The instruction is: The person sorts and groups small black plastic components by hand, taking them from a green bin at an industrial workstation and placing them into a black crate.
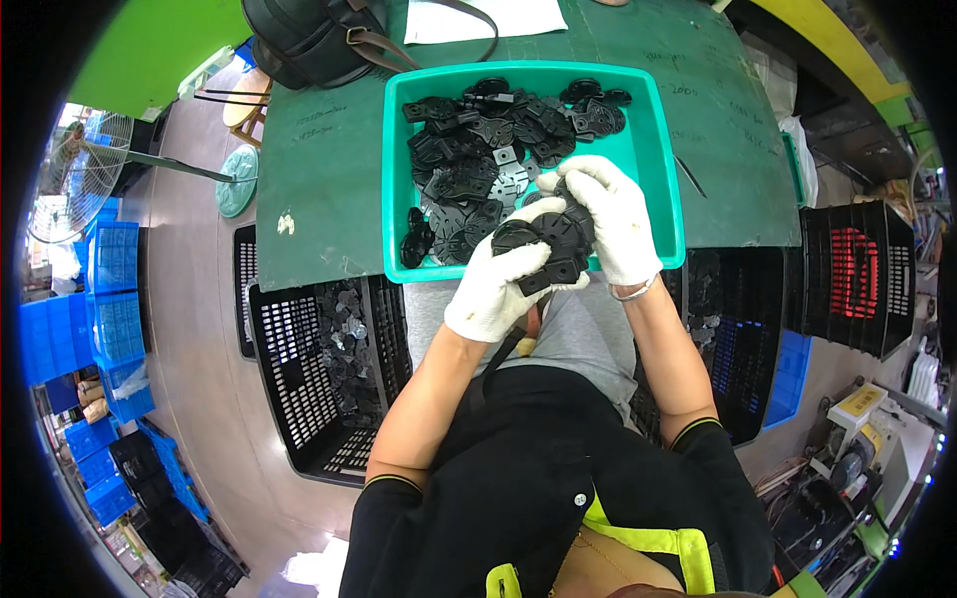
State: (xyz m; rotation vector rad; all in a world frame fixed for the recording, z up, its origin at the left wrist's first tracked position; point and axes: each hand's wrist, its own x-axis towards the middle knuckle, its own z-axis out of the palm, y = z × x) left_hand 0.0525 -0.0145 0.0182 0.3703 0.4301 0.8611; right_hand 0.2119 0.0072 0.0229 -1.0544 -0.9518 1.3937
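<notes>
Item in hand: a round black moulded plastic part [546, 244], held above the near rim of the teal tray [660, 164], over the person's lap. Left hand [496, 284], white-gloved, cups the part from below, fingers pressed around its lower edge; right hand [616, 221], also gloved, pinches its upper right edge, fingers curled over the top. Step, by judgement: a piece taken from the tray is being checked or trimmed between both hands; any further handling calls for a firm two-handed grip and a turn of the piece, since its far face is hidden. Near, at the left knee: a black slatted crate [309, 379] holding a heap of similar dark parts [347, 339]; at the right knee, a second black crate [733, 349], contents partly hidden by the arm. Farther: the tray at the near edge of the green tabletop [319, 169], carrying a loose pile of black parts [498, 149] that crowds its left and middle. Far edge: a dark bag [309, 40] and a white sheet [488, 18]. Nothing stands between hands and tray.
</notes>
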